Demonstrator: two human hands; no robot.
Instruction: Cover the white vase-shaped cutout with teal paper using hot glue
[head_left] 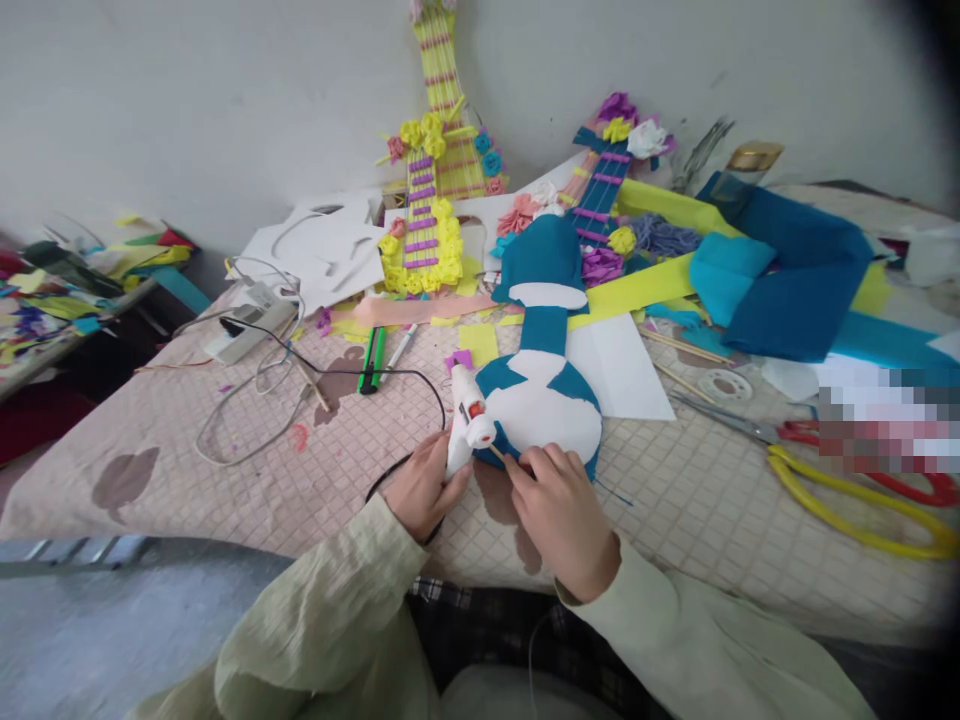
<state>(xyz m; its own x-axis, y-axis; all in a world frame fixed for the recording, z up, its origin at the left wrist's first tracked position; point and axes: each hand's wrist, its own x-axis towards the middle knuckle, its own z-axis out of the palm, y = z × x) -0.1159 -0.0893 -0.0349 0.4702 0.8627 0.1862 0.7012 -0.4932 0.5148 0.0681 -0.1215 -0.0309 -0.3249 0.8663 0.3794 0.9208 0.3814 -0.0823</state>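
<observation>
My left hand (421, 488) is wrapped around the handle of a white glue gun (459, 440) with a red part on its body. A black cord runs from the gun. My right hand (559, 510) pinches a thin tan stick (495, 452), its tip close to the rear of the gun; whether they touch I cannot tell. Under and beyond both hands lies a guitar-shaped cutout (551, 420), white card partly covered with dark teal paper along its edges, neck and head. Part of its lower left edge is hidden by the gun and my fingers.
A power strip (251, 335) with loose cables is at left. A green cutter (372, 360) lies near a white pen (399, 352). Yellow-handled scissors (855, 515) rest at right, by red-handled ones. Decorated yellow (424, 225) and blue (602, 190) paper guitars stand behind, near teal paper (795, 270).
</observation>
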